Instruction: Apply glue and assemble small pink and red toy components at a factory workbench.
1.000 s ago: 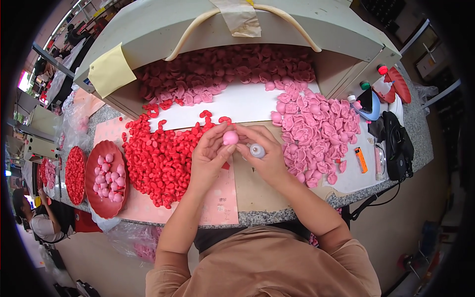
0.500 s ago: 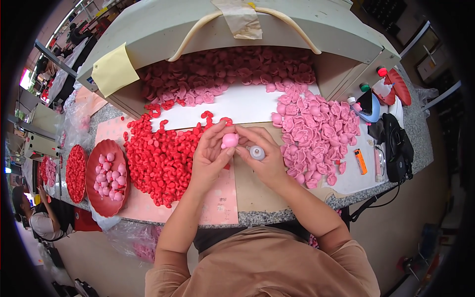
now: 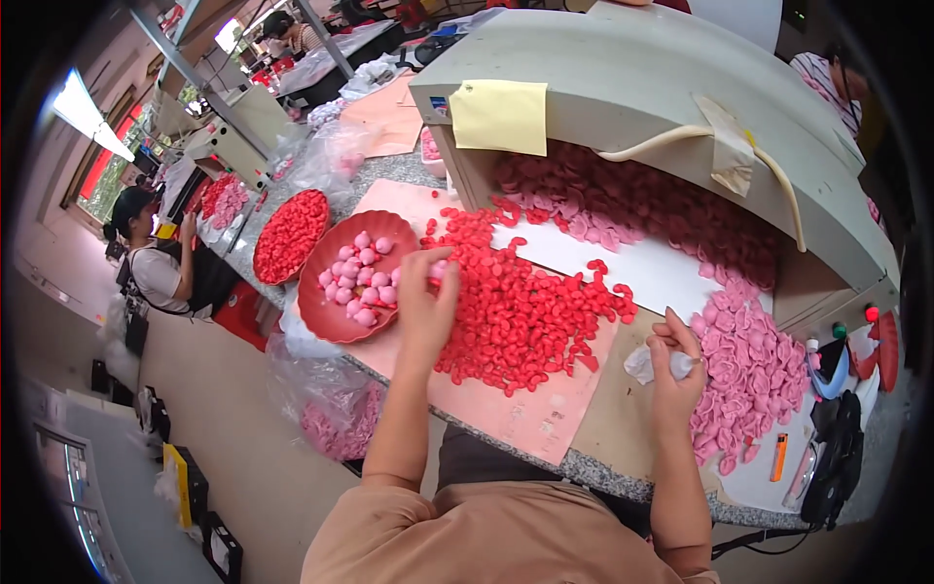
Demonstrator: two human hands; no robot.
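Note:
My left hand (image 3: 426,310) is beside the right rim of a red scalloped bowl (image 3: 326,316). Its fingers close round a round pink piece (image 3: 439,270), partly hidden by them. Inside the bowl lie several similar pink balls (image 3: 344,282), some with red bits between them. My right hand (image 3: 673,375) is off to the right, above the brown board, its fingers wrapped round a small translucent squeeze bottle (image 3: 641,365), which looks blurred. A wide heap of small curved red pieces (image 3: 516,316) spreads between my hands. To the right of my right hand lies a pile of pink petal-like shells (image 3: 749,365).
A grey hooded box (image 3: 623,68) with more pink shells under it stands at the back. A second bowl of red pieces (image 3: 292,234) sits at far left. An orange lighter (image 3: 779,456) and a black bag (image 3: 832,462) lie at right. A person (image 3: 156,253) sits at left.
My hands have parted. The left has carried the pink piece leftward to the bowl; the right has drawn away rightward with the bottle. The view has turned left.

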